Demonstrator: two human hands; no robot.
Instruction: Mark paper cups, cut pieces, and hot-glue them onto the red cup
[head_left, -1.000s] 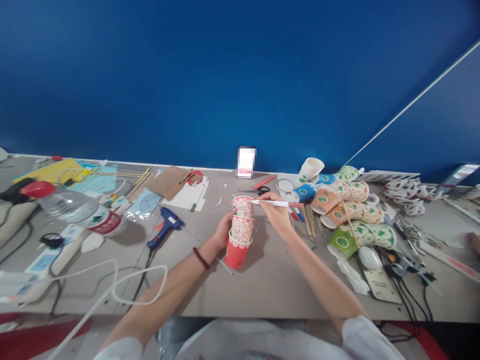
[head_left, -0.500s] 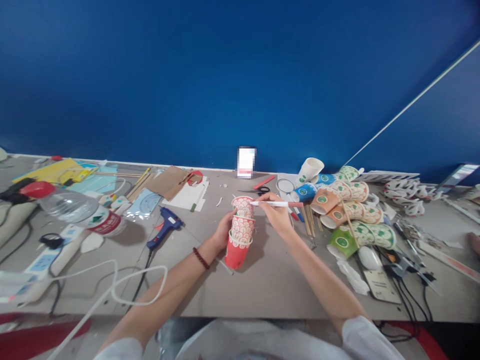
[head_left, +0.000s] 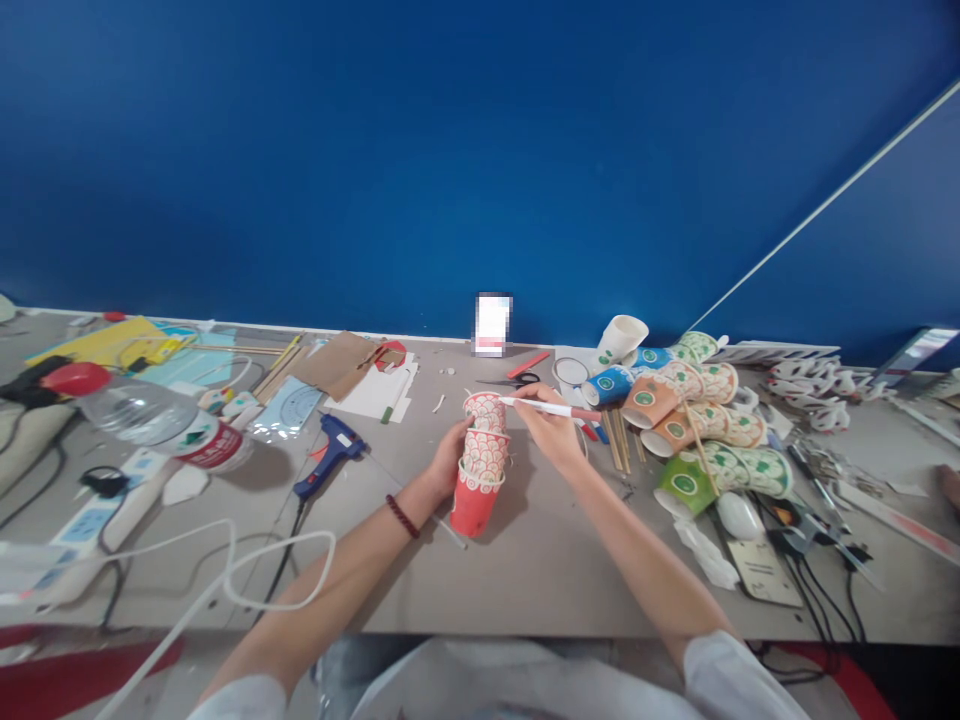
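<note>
In the middle of the table, several red-and-white patterned paper cups (head_left: 480, 490) are joined in a tilted column. My left hand (head_left: 452, 458) is wrapped round the column's left side, and its fingertips are partly hidden behind the cups. A white marker pen with a reddish end (head_left: 556, 408) is pinched in my right hand (head_left: 546, 425). The pen's tip meets the rim of the topmost cup; I cannot tell whether it touches. Black scissors (head_left: 525, 379) and a red strip (head_left: 529, 364) lie just beyond my right hand.
A blue glue gun (head_left: 330, 455) lies left of the cups, near a water bottle (head_left: 165, 420) and a power strip (head_left: 97, 520). Stacked coloured cups (head_left: 686, 485) and wooden sticks (head_left: 618, 440) are on the right. A phone-like screen (head_left: 493, 325) stands against the blue wall. A white cable (head_left: 225, 580) loops at left.
The pen has tilted a little, its rear end dropping slightly and its tip rising toward the cup's rim. My left hand and the cups have barely moved.
</note>
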